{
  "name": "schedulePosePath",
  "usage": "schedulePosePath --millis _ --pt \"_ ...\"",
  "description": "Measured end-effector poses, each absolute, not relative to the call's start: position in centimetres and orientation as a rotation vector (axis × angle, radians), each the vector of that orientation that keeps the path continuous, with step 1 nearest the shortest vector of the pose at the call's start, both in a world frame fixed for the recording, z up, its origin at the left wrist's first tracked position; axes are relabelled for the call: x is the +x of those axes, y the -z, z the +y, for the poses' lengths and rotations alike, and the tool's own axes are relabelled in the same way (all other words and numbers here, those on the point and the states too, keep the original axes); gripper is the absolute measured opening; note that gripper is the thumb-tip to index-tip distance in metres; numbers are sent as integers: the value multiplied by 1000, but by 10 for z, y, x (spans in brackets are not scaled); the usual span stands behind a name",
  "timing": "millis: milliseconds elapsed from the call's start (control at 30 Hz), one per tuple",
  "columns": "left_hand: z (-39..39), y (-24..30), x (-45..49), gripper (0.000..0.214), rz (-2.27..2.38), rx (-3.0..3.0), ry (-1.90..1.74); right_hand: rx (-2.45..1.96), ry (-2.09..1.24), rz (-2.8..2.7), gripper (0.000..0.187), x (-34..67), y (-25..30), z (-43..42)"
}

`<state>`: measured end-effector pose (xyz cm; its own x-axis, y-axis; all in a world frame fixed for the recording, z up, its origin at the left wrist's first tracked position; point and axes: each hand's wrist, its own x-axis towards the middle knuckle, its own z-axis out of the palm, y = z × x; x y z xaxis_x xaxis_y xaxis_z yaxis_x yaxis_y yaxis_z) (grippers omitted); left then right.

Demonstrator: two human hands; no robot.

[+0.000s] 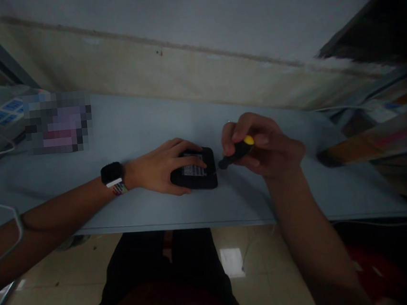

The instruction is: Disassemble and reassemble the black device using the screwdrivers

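Note:
A small black rectangular device [210,168] with rounded corners lies flat on the table, a printed label on its upper face. My left hand [167,168] rests over its left part, thumb at the near edge and fingers across the top, holding it down. Between the fingers of my right hand [265,141] is a screwdriver [237,153] with a black and yellow handle. Its thin shaft points left and down to the device's right edge. Whether the tip touches the device I cannot tell in this dim light.
The grey-blue table [142,117] runs along a wall. A pixelated patch [62,127] hides something at the back left, beside plastic-wrapped packages [3,112]. On the right lies a long blurred orange-brown object [361,147]. A white cable [15,214] loops at the left edge.

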<state>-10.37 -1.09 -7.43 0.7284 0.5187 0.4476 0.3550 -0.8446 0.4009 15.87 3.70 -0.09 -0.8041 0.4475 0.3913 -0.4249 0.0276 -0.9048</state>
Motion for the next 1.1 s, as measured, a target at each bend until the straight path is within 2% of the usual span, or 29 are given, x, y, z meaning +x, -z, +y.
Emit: schedulePosePath --millis 233,467,600,933,1100 --pt "-11 75 -103 68 691 2621 -824 -4 -1790 -1714 12 159 4 38" --pt "-10 74 -103 69 668 2667 -796 -34 -1805 -1685 28 157 5 38" --pt "-11 74 -103 69 679 2655 -792 33 -1859 -1688 21 158 4 39" --pt "-11 75 -103 68 692 2631 -832 12 -1735 -1728 8 158 3 37" --pt "-11 75 -103 70 688 2638 -808 -26 -1729 -1701 13 158 5 34"
